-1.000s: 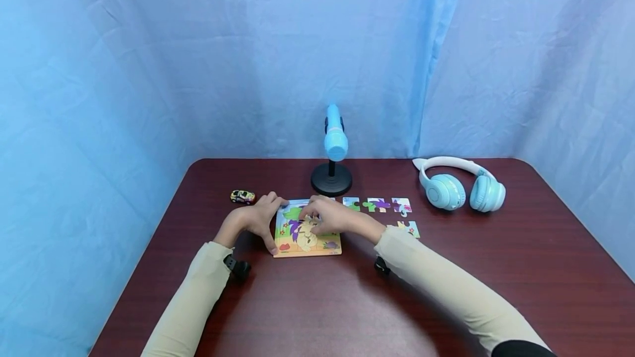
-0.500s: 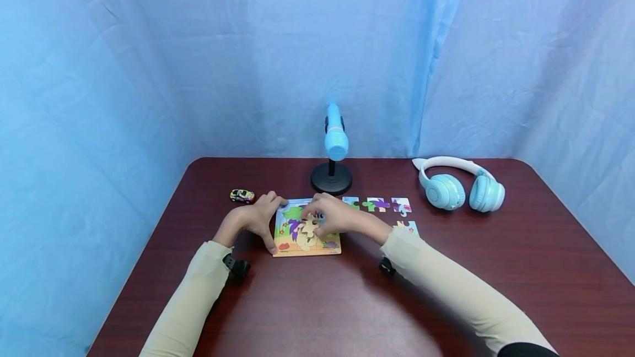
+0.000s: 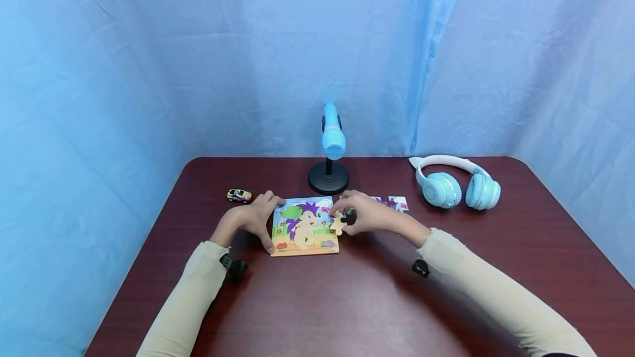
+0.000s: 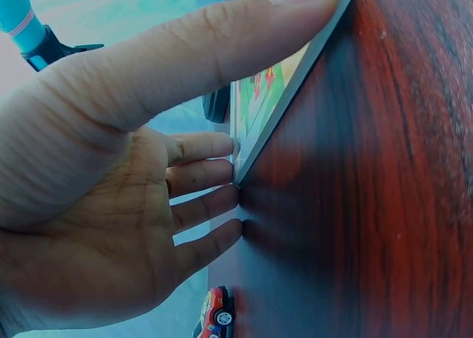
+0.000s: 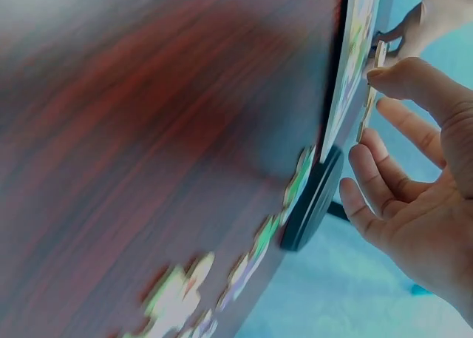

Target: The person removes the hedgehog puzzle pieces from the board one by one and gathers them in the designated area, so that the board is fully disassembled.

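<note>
A flat puzzle board (image 3: 305, 251) with a purple-haired hedgehog picture lies on the table. My left hand (image 3: 254, 220) spans its left side, thumb on the near corner and the other fingers reaching the far corner. In the left wrist view the straight thumb (image 4: 222, 46) crosses onto the board, while extended fingertips meet its edge. My right hand (image 3: 371, 215) pinches a cream-coloured puzzle piece (image 3: 337, 225) at the board's right edge. From the right wrist view that piece (image 5: 380, 55) is seen edge-on, raised between thumb and fingers.
Loose puzzle pieces (image 3: 398, 203) lie right of the board, partly hidden by my right hand. Behind stands a blue microphone (image 3: 333, 141) on a round black base (image 3: 328, 178). A toy car (image 3: 239, 196) sits at left, cat-ear headphones (image 3: 441, 189) at right.
My right hand has moved right, from over the board to its right edge, and a cream puzzle piece now shows in its fingers. The hedgehog picture is uncovered. My left hand stays in place.
</note>
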Motion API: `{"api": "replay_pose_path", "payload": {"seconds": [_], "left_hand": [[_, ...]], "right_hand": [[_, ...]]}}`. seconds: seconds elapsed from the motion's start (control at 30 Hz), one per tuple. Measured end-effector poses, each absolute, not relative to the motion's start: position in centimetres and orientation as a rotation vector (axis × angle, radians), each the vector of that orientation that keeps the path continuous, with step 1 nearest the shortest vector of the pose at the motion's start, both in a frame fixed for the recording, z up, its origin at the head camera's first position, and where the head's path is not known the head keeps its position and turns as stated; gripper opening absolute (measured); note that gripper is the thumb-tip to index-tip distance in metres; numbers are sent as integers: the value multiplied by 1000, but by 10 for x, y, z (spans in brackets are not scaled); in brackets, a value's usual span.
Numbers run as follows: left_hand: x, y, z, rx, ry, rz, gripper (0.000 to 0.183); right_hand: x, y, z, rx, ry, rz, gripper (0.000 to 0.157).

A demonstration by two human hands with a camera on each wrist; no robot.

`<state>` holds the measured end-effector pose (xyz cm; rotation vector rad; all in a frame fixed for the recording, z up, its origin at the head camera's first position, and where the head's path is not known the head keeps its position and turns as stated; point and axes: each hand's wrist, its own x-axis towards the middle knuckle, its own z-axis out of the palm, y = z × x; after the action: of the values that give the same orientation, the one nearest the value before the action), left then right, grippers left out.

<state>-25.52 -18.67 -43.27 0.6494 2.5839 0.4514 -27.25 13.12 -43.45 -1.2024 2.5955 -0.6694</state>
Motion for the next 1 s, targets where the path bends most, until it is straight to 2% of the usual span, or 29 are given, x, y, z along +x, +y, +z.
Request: {"api": "replay_pose_path", "payload": {"seconds": [0.4, 0.6, 1.0], "left_hand": [[-256, -186, -433, 631, 2580, 449, 116], [-256, -186, -433, 639, 2578, 444, 116], [-257, -187, -433, 665, 2578, 443, 116]], "right_hand": [[-266, 182, -430, -1142, 2639, -625, 37], [-265, 202, -434, -1198, 2642, -618, 36], [-265, 221, -444, -1165, 2677, -602, 38]]}}
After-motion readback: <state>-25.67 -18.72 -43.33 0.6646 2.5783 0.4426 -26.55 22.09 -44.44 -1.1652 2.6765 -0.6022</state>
